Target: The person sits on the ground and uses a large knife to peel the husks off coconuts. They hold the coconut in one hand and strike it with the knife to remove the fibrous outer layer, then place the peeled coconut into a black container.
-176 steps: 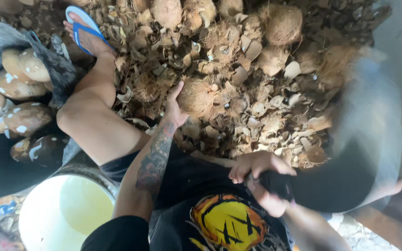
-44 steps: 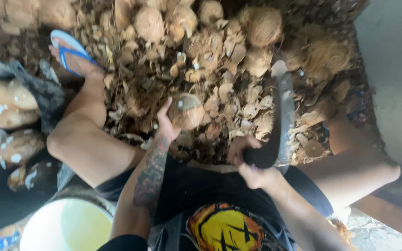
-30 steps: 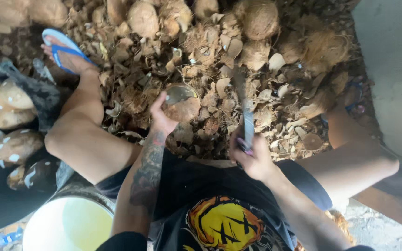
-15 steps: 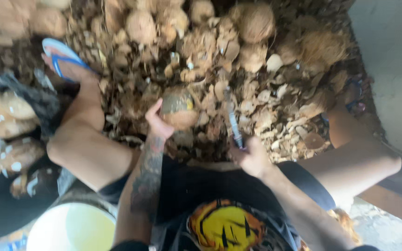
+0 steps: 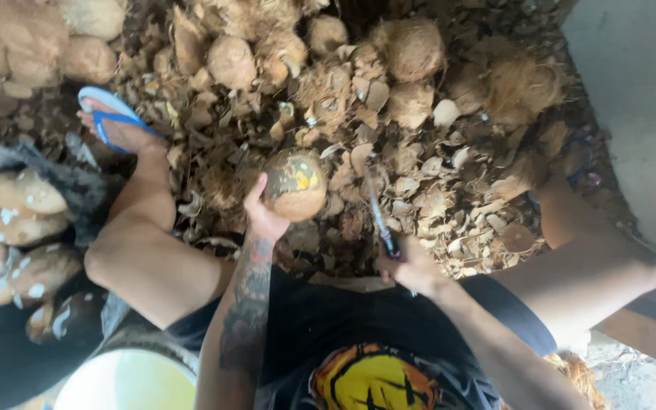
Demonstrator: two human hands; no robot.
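Coconut (image 5: 294,186) in left hand (image 5: 261,216); knife (image 5: 379,216) in right hand (image 5: 411,267) just beside.

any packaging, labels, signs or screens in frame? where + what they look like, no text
No packages, signs or screens.
Nearest thing to a label: shirt print, bottom centre on the person's black shirt, a rounded yellow-orange graphic with black marks.
Coconut, centre, held in the left hand: round, brown, with a small yellow patch; cannot tell if that is a sticker.
Right hand grips a knife, no marking visible.
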